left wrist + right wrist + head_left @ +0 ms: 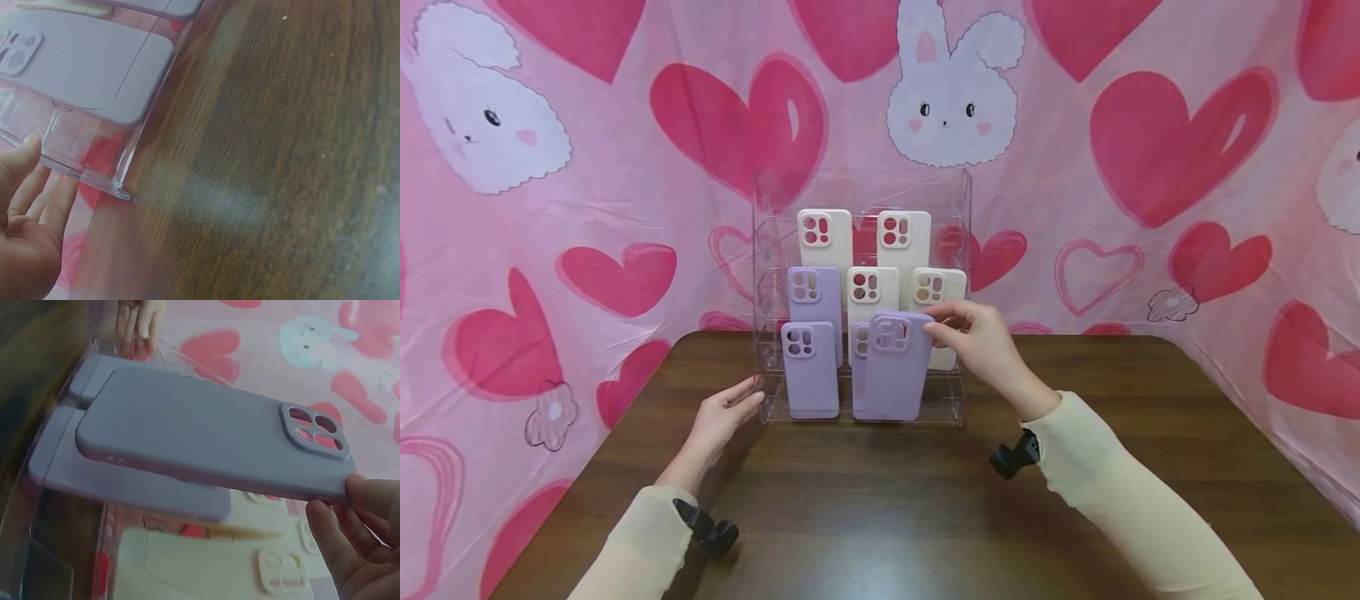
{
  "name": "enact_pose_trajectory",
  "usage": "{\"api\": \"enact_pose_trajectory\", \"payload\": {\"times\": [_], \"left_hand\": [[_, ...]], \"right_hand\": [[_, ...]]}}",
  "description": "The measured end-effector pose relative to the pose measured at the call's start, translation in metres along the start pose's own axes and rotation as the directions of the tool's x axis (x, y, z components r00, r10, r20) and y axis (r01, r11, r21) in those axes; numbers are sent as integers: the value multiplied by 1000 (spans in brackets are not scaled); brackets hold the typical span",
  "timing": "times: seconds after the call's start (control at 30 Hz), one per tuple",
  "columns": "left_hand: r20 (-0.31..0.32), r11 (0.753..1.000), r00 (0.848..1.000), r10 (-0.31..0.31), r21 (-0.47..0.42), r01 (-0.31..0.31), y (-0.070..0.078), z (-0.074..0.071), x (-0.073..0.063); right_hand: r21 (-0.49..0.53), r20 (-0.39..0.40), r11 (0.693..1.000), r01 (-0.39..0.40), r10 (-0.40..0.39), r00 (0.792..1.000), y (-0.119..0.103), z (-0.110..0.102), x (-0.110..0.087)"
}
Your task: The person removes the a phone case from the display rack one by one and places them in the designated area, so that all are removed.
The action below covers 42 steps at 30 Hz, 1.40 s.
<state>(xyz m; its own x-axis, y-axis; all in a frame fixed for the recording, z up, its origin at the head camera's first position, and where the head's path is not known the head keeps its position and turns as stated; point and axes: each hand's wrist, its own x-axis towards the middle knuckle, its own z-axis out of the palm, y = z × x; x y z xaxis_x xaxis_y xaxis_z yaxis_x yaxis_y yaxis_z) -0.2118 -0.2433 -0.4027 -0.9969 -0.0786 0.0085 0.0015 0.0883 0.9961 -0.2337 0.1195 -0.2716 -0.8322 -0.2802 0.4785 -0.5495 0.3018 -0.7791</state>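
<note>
My right hand [988, 350] pinches a lilac phone case [891, 379] by its upper right corner. In the right wrist view the held case [187, 428] is tilted, in front of another lilac case [131, 487] on the rack. With thumb in front and fingers behind, my left hand [715, 425] holds the lower left edge of a clear tiered display rack [767, 292]. Another lilac case [811, 379] stands at the left of the bottom tier. Above it are one more lilac case [814, 292] and several cream cases, such as the top left one [827, 250].
The rack stands near the back of a brown wooden table [880, 517]. Behind it hangs a pink cloth [865, 133] printed with hearts and rabbits. The held case partly hides the lilac case [859, 342] behind it.
</note>
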Motion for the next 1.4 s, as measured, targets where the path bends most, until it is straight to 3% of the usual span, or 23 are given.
{"api": "enact_pose_trajectory", "payload": {"times": [0.27, 0.6, 0.9, 1.1, 1.4], "left_hand": [[9, 1000, 1000, -1, -9, 1, 0, 0, 1], [5, 1000, 1000, -7, -7, 7, -1, 0, 0], [3, 1000, 1000, -6, 7, 6, 0, 1, -2], [2, 1000, 1000, 4, 6, -4, 1, 0, -2], [-6, 1000, 1000, -9, 10, 9, 1, 0, -3]], "right_hand": [[98, 60, 993, -73, 68, 996, 7, 24, 0], [148, 128, 981, -129, 111, 986, 16, 53, -4], [232, 171, 952, -200, 163, 972, 26, 81, -9], [270, 221, 922, -279, 222, 950, 33, 100, -13], [308, 327, 868, -389, 288, 900, 40, 123, -19]]}}
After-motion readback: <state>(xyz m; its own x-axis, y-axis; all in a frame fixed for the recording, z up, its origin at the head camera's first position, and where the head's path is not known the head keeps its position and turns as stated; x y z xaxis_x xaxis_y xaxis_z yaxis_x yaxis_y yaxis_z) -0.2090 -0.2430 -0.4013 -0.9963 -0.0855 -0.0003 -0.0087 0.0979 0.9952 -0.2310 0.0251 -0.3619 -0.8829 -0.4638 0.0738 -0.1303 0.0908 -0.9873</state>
